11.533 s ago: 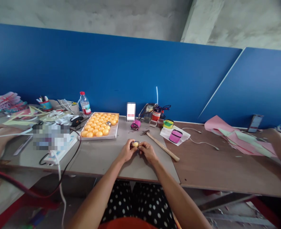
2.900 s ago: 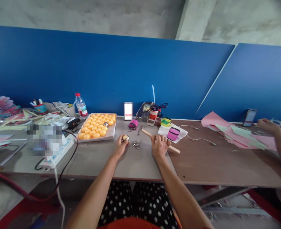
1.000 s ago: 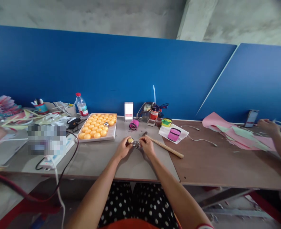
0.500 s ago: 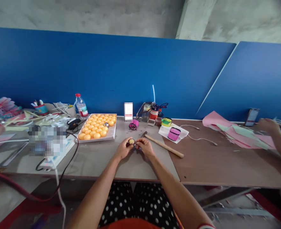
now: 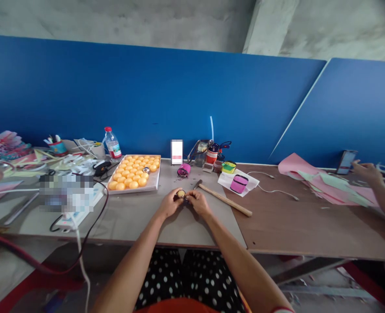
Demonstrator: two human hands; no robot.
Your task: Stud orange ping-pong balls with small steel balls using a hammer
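At the near edge of the grey table [image 5: 130, 217], just ahead of the wearer's lap, both hands meet around a small yellow ball [image 5: 180, 193]. The left hand [image 5: 169, 203] cups the ball from the left, with thumb and fingers curled about it and holding it just above the tabletop. The right hand [image 5: 199, 203] touches the ball's right side, its fingertips bunched together over a small cluster of metal pieces [image 5: 186, 199]. Whether they pinch one of these cannot be told.

About three seconds earlier the right hand gripped the handle of the hammer [image 5: 223, 198], and the metal pieces lay uncovered between the hands. Now the hammer lies free on the table, its head near the right hand and its handle running off to the right. Since half a second ago the hands have scarcely shifted.

Behind the hands are a tray [image 5: 155, 184] filled with yellow balls, a pink container [image 5: 183, 170] on its side and a water bottle [image 5: 112, 144]. A co-worker's hand [image 5: 365, 172] rests at the far right beside pink paper sheets [image 5: 323, 184].
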